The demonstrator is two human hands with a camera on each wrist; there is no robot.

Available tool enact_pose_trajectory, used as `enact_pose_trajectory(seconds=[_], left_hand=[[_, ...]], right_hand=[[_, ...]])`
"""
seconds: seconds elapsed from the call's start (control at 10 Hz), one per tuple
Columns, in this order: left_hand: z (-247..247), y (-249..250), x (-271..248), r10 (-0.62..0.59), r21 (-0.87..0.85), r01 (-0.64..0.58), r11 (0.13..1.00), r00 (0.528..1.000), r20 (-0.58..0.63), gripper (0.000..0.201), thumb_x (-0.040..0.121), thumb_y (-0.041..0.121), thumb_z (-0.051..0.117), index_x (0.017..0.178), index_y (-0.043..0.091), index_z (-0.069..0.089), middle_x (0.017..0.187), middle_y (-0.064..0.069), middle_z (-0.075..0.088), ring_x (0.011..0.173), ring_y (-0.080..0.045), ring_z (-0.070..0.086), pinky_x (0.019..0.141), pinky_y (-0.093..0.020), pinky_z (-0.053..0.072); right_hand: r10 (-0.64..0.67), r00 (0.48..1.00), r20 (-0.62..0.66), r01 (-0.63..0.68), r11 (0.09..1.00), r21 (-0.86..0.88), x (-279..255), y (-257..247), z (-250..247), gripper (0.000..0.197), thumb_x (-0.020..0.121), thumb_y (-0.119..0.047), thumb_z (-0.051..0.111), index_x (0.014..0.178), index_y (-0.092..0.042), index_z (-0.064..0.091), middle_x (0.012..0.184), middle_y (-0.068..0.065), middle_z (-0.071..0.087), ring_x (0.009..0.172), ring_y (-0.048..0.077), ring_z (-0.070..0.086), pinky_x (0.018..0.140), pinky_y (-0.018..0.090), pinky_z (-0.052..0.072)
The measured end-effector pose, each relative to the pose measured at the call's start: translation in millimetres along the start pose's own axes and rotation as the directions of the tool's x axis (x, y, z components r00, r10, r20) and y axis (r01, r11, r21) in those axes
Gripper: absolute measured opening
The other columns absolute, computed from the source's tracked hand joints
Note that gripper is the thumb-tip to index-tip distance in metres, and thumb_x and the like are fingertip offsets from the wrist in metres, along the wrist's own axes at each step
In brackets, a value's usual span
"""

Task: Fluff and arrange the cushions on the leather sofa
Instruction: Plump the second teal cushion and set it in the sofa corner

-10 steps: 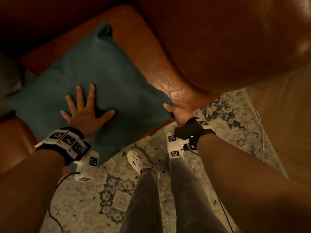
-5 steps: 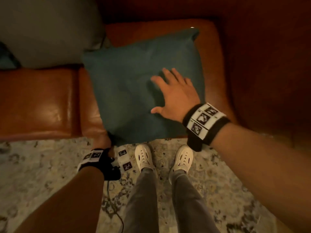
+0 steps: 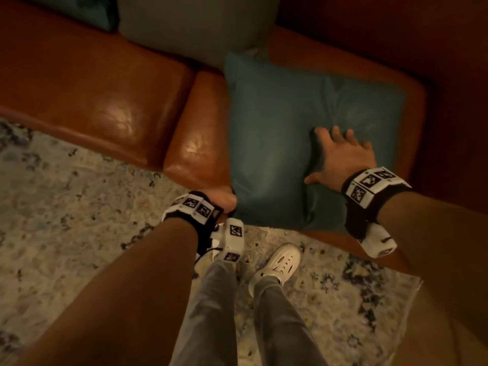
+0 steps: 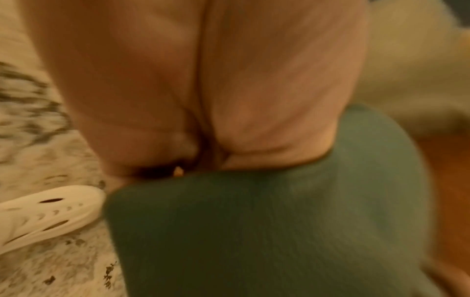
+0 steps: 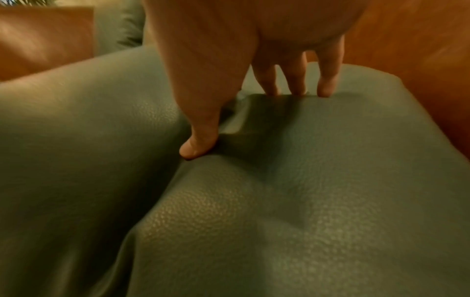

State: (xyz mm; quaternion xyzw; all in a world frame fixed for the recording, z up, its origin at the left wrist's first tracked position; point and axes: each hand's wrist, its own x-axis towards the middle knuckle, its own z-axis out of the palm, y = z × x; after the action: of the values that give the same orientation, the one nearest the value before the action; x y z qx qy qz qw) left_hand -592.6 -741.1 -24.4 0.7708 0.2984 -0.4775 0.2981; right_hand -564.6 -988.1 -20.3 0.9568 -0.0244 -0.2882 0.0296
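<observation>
A teal cushion [image 3: 277, 133] lies flat on the brown leather sofa [image 3: 92, 96], on its right seat. My left hand [image 3: 224, 200] grips the cushion's near left corner [image 4: 229, 211] at the seat's front edge, fingers curled round it. My right hand [image 3: 340, 154] presses flat on the cushion's near right part with fingers spread and straight, denting the cover. The right wrist view shows those fingertips [image 5: 325, 88] and the thumb sunk into the teal cover [image 5: 305, 201].
A large grey-green cushion [image 3: 195, 27] leans against the backrest behind, and a darker teal one [image 3: 87, 10] sits at the far left. A patterned rug [image 3: 66, 220] covers the floor in front, where my white shoe [image 3: 277, 262] stands. The sofa's arm rises at the right.
My view has shifted right and closer. My right hand slid toward the cushion's near right part and pressed in deeper. My left hand still holds the near left corner.
</observation>
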Motion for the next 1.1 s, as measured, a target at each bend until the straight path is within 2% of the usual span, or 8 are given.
enact_pose_trajectory(seconds=[0.2, 0.3, 0.4, 0.5, 0.6, 0.7, 0.9, 1.1], left_hand=[[7.2, -39.1, 18.8, 0.013, -0.475, -0.005, 0.880, 1.000, 0.014, 0.035, 0.095, 0.007, 0.045, 0.066, 0.025, 0.040, 0.070, 0.005, 0.042, 0.091, -0.024, 0.048, 0.097, -0.043, 0.046], [3.4, -79.5, 30.9, -0.121, -0.614, -0.024, 0.789, 0.974, -0.193, 0.020, 0.095, 0.010, 0.047, 0.085, 0.018, 0.062, 0.081, -0.002, 0.057, 0.089, -0.022, 0.049, 0.099, -0.049, 0.047], [8.7, -108.9, 37.3, -0.344, -0.787, -0.024, 0.617, 0.891, -0.297, 0.034, 0.097, 0.010, 0.041, 0.127, 0.001, 0.056, 0.111, -0.017, 0.061, 0.092, -0.022, 0.051, 0.098, -0.045, 0.050], [13.8, -105.0, 41.5, -0.120, -0.732, -0.138, 0.667, 0.950, -0.289, 0.023, 0.093, 0.017, 0.053, 0.110, 0.010, 0.066, 0.100, -0.008, 0.068, 0.095, -0.030, 0.064, 0.093, -0.046, 0.053], [11.2, -82.8, 31.3, 0.258, -0.262, -0.291, 0.920, 0.954, -0.154, 0.029, 0.091, 0.027, 0.062, 0.117, 0.016, 0.067, 0.115, -0.004, 0.069, 0.109, -0.024, 0.063, 0.103, -0.037, 0.044], [7.0, -66.2, 29.2, 0.299, 0.084, -0.293, 0.952, 0.952, -0.070, 0.034, 0.096, 0.028, 0.056, 0.125, 0.012, 0.061, 0.123, -0.006, 0.065, 0.115, -0.027, 0.059, 0.092, -0.026, 0.039], [10.6, -46.6, 34.6, 0.233, -0.015, -0.236, 0.972, 0.968, -0.094, 0.034, 0.097, 0.030, 0.050, 0.120, 0.006, 0.060, 0.118, -0.015, 0.065, 0.110, -0.033, 0.060, 0.097, -0.039, 0.046], [13.0, -97.9, 38.8, -0.240, -0.587, -0.066, 0.807, 0.872, -0.427, 0.034, 0.094, 0.023, 0.057, 0.121, 0.003, 0.056, 0.119, -0.016, 0.061, 0.110, -0.034, 0.059, 0.088, -0.038, 0.047]], right_hand=[[-0.025, 1.000, 0.011, 0.026, 0.999, -0.044, -2.6, 12.2, -1.4, 0.111, 0.069, -0.074, 0.069, 0.152, -0.035, 0.007, 0.163, 0.007, 0.017, 0.148, 0.034, 0.020, 0.113, 0.054, 0.029], [-0.031, 1.000, 0.000, 0.031, 0.999, -0.020, -5.5, 6.3, 4.7, 0.106, 0.071, -0.076, 0.064, 0.151, -0.037, 0.007, 0.164, 0.006, 0.017, 0.149, 0.033, 0.020, 0.112, 0.054, 0.029], [-0.021, 1.000, -0.007, 0.021, 0.999, -0.030, -8.0, -0.3, 11.3, 0.105, 0.071, -0.076, 0.065, 0.151, -0.035, 0.008, 0.163, 0.008, 0.018, 0.148, 0.034, 0.020, 0.111, 0.054, 0.030], [-0.025, 0.999, -0.026, 0.024, 0.999, -0.045, -9.4, -4.6, 14.3, 0.106, 0.071, -0.076, 0.064, 0.151, -0.034, 0.009, 0.163, 0.009, 0.019, 0.147, 0.035, 0.021, 0.109, 0.053, 0.031], [-0.026, 0.999, -0.021, 0.024, 0.998, -0.054, -8.7, -5.1, 15.3, 0.106, 0.071, -0.076, 0.064, 0.150, -0.034, 0.008, 0.163, 0.009, 0.018, 0.147, 0.035, 0.021, 0.110, 0.053, 0.030], [-0.030, 0.999, -0.018, 0.029, 0.998, -0.048, -8.1, -5.1, 15.2, 0.106, 0.071, -0.076, 0.065, 0.150, -0.035, 0.008, 0.163, 0.009, 0.018, 0.147, 0.035, 0.021, 0.110, 0.054, 0.030], [-0.036, 0.998, -0.041, 0.035, 0.999, -0.035, -6.6, 4.5, 11.9, 0.105, 0.070, -0.079, 0.062, 0.150, -0.035, 0.009, 0.163, 0.008, 0.020, 0.147, 0.033, 0.023, 0.110, 0.053, 0.031], [-0.031, 0.999, -0.042, 0.033, 0.998, 0.054, -8.2, 12.2, 9.8, 0.102, 0.070, -0.076, 0.066, 0.149, -0.041, 0.013, 0.163, 0.002, 0.020, 0.149, 0.029, 0.022, 0.111, 0.054, 0.030]])
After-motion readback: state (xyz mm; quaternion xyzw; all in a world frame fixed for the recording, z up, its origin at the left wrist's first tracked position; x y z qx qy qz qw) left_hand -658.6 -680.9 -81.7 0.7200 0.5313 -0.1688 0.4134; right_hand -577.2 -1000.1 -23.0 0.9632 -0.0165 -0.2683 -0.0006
